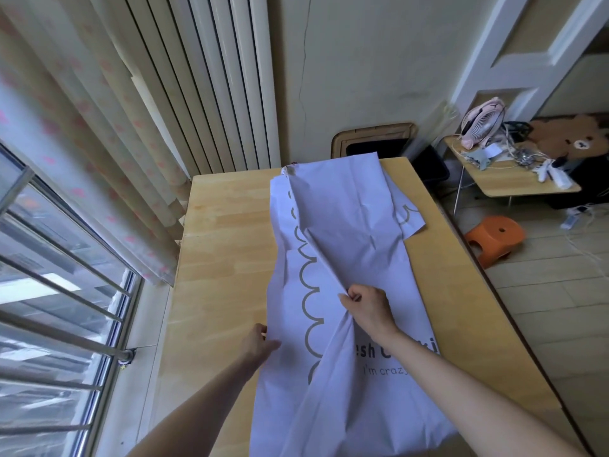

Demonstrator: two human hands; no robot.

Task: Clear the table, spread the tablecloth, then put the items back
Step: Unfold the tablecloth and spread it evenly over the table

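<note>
A white tablecloth [342, 232] with a grey scalloped border and dark lettering lies partly folded along the middle of the wooden table [224, 245]. It reaches from the far edge to the near edge and is bunched in loose folds. My right hand [367, 306] pinches a raised fold of the cloth near the centre. My left hand [260, 343] grips the cloth's left edge, with the fingers tucked under it. Bare wood shows on both sides of the cloth.
A window with metal bars [62, 291] and a curtain [99, 153] run along the left. A radiator [211, 80] stands behind the table. To the right are an orange stool [494, 237], a small side table [514, 179] with a fan [482, 122] and clutter.
</note>
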